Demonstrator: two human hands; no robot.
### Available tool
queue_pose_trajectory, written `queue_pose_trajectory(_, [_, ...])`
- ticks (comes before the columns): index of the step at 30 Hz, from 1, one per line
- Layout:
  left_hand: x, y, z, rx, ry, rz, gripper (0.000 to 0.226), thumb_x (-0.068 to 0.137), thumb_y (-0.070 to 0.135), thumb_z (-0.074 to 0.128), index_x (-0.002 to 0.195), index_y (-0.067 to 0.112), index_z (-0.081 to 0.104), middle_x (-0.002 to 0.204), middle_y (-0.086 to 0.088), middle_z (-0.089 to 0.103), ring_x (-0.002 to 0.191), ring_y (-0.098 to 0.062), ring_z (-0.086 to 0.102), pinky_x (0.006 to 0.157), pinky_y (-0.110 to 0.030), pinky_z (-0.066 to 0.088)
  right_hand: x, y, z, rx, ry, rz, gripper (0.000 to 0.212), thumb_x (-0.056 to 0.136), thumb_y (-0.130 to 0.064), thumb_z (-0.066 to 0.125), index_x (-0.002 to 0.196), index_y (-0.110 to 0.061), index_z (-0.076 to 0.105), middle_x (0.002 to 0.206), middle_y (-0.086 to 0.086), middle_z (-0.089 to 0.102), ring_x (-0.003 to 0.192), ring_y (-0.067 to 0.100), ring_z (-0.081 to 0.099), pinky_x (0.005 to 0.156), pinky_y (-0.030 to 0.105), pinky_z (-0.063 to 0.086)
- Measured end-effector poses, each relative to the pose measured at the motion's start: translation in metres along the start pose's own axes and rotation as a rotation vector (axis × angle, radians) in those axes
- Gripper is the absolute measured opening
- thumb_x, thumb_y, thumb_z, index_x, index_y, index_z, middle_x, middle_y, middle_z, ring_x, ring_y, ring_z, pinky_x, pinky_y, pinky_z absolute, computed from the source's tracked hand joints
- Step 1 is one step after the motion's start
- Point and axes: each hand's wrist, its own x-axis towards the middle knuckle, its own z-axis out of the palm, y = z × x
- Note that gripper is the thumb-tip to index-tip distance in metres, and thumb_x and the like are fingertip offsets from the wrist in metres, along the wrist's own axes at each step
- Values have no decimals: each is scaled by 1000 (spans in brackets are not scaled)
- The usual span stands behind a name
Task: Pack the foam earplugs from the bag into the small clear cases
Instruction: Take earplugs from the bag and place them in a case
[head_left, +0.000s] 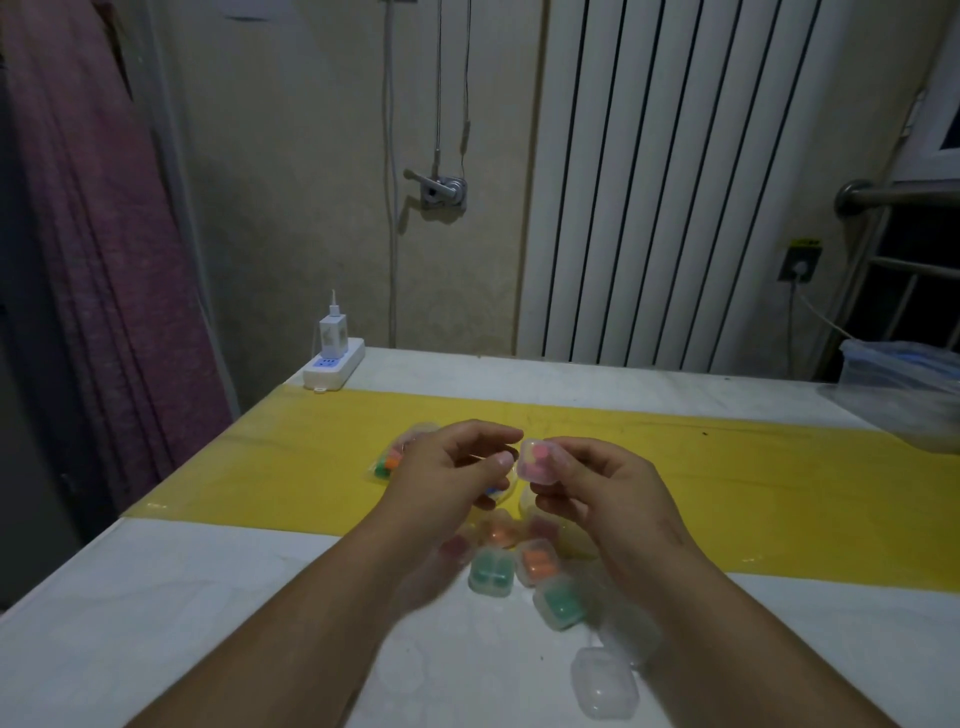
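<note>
Nearest us lie two empty clear cases (602, 685), at least four filled ones (491, 571) at their eleven o'clock, above which our right hand (597, 483) pinches one pink-filled case (537, 462), our left hand (447, 467) curls beside it, its hold unclear, one bag (392, 460) at its nine o'clock.

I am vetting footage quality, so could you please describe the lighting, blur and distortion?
Head view: dim, yellowish light; motion blur smears the left hand and cases beneath its wrist; wide-angle distortion tilts the radiator; the pink case in the right hand reads clearly.
</note>
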Motion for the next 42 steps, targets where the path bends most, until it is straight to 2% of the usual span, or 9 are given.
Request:
queue_pose_trajectory(8, [6,1,-11,38,184,30,22,89,1,61,93,19,72,82,-5,67,59,-9,56,53,-26,44,0,-12,-8,-106,23,0,9,86,-15,71,90,-7,73,80,7,74,71,16,64,59,23,49])
queue_pose_trajectory(13, [8,-1,-14,63,217,28,19,89,1,62,93,17,72,88,-17,68,57,-11,53,54,-26,41,-9,-18,-8,-316,-124,84,13,82,-4,73,94,1,72,71,5,65,41,-1,51,41,10,37])
queue_pose_trajectory(18, [11,-4,-16,61,248,31,18,88,2,64,90,18,73,90,-20,69,57,-14,53,53,-26,41,-13,-14,-11,-633,-333,103,10,74,-9,82,77,-5,73,66,6,66,56,10,59,55,21,46])
queue_pose_trajectory(22, [13,-6,-19,86,273,46,15,87,3,65,89,15,73,85,-18,70,59,-15,53,53,-19,43,-16,-14,-8,-915,-466,21,6,71,-21,84,71,-21,78,71,-5,73,64,2,63,62,20,51])
queue_pose_trajectory(25, [13,-5,-19,120,314,67,18,87,0,63,88,15,72,78,-8,68,61,-10,57,51,-13,43,-14,-8,-3,-1084,-383,-87,12,73,-27,82,67,-34,74,70,-16,68,68,-4,61,63,14,48])
queue_pose_trajectory(28, [13,-11,-23,195,416,56,29,86,-3,56,87,21,71,83,4,68,69,3,63,62,-17,53,-12,-3,1,-950,-237,-177,11,80,-27,75,73,-34,71,71,-18,65,61,-10,55,55,9,39])
queue_pose_trajectory(31, [17,-17,-31,457,422,95,33,78,1,56,86,28,72,87,11,68,91,-14,63,76,-36,55,-5,1,-1,-893,-72,-221,15,87,-25,68,78,-37,67,79,-17,65,61,-14,50,54,9,34])
queue_pose_trajectory(34, [20,-19,-36,626,427,78,35,83,-2,57,95,27,73,90,9,61,95,-17,56,77,-31,48,0,2,0,-826,17,-208,15,90,-21,64,84,-34,70,77,-19,62,57,-7,53,59,16,42])
queue_pose_trajectory(42, [24,-23,-35,743,476,60,26,92,8,58,108,25,70,94,10,56,105,-13,46,78,-23,34,25,-2,11,-973,-63,-106,19,94,-19,56,99,-29,71,91,-10,72,80,12,67,71,25,53])
